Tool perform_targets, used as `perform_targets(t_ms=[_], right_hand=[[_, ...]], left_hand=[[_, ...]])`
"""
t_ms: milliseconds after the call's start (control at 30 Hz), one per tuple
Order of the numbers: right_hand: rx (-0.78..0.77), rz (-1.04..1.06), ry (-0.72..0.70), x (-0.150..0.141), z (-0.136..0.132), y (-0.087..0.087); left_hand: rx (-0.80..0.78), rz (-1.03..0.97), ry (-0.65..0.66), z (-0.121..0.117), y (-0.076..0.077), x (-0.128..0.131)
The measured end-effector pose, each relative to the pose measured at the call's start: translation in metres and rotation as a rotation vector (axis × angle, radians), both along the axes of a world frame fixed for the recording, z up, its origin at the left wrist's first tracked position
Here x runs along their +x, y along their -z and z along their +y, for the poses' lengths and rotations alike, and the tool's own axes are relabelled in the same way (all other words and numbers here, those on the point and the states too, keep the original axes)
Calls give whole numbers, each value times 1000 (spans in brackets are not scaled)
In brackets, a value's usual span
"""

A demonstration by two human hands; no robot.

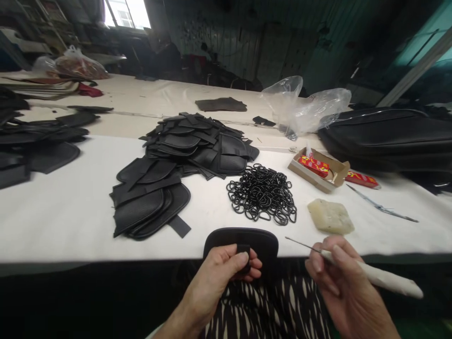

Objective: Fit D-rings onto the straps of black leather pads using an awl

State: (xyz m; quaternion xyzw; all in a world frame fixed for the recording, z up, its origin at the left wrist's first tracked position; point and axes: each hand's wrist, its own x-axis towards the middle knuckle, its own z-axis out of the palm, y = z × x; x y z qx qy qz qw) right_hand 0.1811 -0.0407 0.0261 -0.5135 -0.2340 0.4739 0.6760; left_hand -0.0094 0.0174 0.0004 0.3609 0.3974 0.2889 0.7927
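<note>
My left hand (229,266) pinches a short black strap on a black leather flap (242,235) with a rounded, piped edge. The flap rests partly over the table's front edge, above my lap. My right hand (342,278) grips an awl (383,280) by its pale wrapped handle, its thin metal tip pointing left toward the flap without touching it. Beyond the flap lies a heap of black metal D-rings (263,193). To its left is a pile of similar black leather flaps with straps (151,207). A yellowish wax block (330,216) sits just beyond my right hand.
A cardboard box (328,181) holds red packets, with another red packet (362,179) beside it. A thin metal tool (381,205) lies at right. Behind are clear plastic bags (310,108) and a large black case (381,134). More black pieces (52,155) lie at far left.
</note>
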Motion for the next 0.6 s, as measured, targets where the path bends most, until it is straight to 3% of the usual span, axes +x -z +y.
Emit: perform_targets(t_ms=[200,600], right_hand=[[-5,89,-216,-28,3,8],[-7,69,-278,-39,9,17]], left_hand=[[48,3,40,0,-1,-3],[129,-15,86,-1,-4,-4]])
